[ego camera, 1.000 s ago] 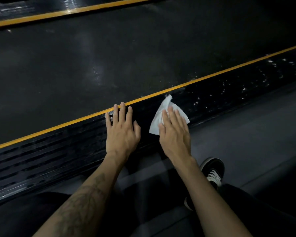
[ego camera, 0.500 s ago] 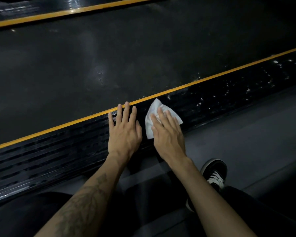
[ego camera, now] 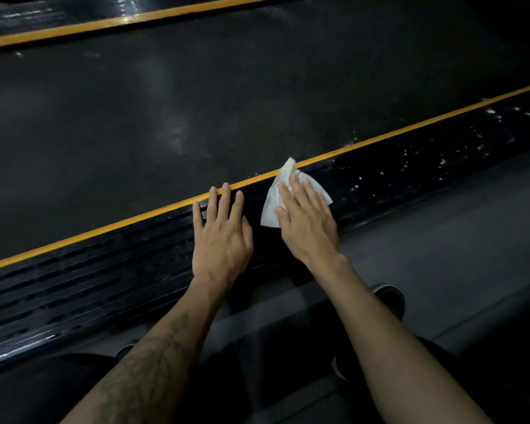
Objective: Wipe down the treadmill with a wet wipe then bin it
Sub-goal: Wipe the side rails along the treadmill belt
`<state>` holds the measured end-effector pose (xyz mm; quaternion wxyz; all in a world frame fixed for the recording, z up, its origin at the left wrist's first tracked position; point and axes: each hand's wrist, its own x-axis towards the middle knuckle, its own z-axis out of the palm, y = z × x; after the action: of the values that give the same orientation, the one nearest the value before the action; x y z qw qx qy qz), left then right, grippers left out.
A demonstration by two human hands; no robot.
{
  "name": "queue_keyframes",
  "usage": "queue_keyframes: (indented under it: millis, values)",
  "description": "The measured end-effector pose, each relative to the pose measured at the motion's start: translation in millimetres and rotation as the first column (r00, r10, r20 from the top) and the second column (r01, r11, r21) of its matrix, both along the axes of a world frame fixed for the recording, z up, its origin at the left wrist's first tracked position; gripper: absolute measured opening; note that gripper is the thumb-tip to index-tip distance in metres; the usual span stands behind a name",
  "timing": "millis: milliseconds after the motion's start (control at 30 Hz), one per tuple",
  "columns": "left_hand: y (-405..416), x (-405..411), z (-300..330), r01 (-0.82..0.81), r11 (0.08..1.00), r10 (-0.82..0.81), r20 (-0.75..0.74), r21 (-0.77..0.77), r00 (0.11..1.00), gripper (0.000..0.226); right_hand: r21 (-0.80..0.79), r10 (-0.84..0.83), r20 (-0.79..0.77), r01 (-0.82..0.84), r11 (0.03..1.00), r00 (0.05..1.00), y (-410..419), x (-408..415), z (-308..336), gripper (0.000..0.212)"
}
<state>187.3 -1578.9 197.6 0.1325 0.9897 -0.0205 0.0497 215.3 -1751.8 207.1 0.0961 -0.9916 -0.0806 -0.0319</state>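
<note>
1. Flat, straight fingers of the right hand (ego camera: 308, 223) press the wet wipe (ego camera: 277, 197) onto the treadmill's near side rail (ego camera: 104, 280); nothing is pinched, so the grip is loose.
2. Beside it, the left hand (ego camera: 222, 240) rests flat on the same rail, fingertips at the yellow stripe (ego camera: 380, 139), holding nothing.
3. White, crumpled and thin, the wipe pokes one corner over that stripe.
4. It looks limp and light, likely damp; a palm press should drag it, and pinching a bunched fold would lift it.
5. White specks dot the rail toward its right end; the dark belt (ego camera: 196, 102) lies beyond.
</note>
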Motion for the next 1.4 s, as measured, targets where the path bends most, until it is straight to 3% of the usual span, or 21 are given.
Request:
queue_keyframes:
  millis: [133, 267, 467, 667, 867, 967, 1067, 1233, 1400]
  values:
    - [-1, 0, -2, 0.007, 1.000, -0.007, -0.006, 0.009, 1.000, 0.060, -0.040, -0.092, 0.003, 0.092, 0.995, 0.996, 13, -19, -6, 0.058]
    - [0, 1, -2, 0.042, 0.999, -0.042, -0.006, 0.016, 0.999, 0.059, -0.036, 0.065, 0.048, -0.064, 0.997, 0.997, 26, -12, -6, 0.057]
    - [0, 1, -3, 0.065, 0.998, -0.065, 0.010, 0.015, 0.998, 0.060, -0.017, -0.079, 0.015, 0.079, 0.997, 0.997, 8, -5, -3, 0.062]
    - [-1, 3, -2, 0.059, 0.998, -0.059, -0.014, 0.004, 0.998, 0.060, -0.006, 0.094, -0.076, -0.095, 0.995, 0.993, 12, 9, 5, 0.067]
    - [0, 4, -2, 0.056, 0.998, -0.056, -0.024, 0.025, 0.998, 0.061, -0.087, -0.085, -0.068, 0.079, 0.993, 0.994, 9, 10, 1, 0.058]
    - [0, 6, -3, 0.060, 0.998, -0.059, -0.034, 0.036, 0.998, 0.061, -0.076, 0.016, -0.085, -0.022, 0.997, 0.996, 21, 9, 2, 0.065]
    - [0, 7, -2, 0.068, 0.996, -0.066, -0.039, 0.050, 0.997, 0.061, -0.108, 0.067, -0.148, -0.084, 0.991, 0.987, 10, 36, 10, 0.057]
    - [1, 8, -2, 0.071, 0.995, -0.068, -0.055, 0.067, 0.996, 0.064, -0.092, -0.103, -0.114, 0.092, 0.991, 0.988, 10, 28, 11, 0.058]
    - [0, 10, -1, 0.080, 0.994, -0.076, -0.055, 0.071, 0.996, 0.064, -0.079, 0.070, -0.131, -0.081, 0.994, 0.989, 17, 40, 13, 0.052]
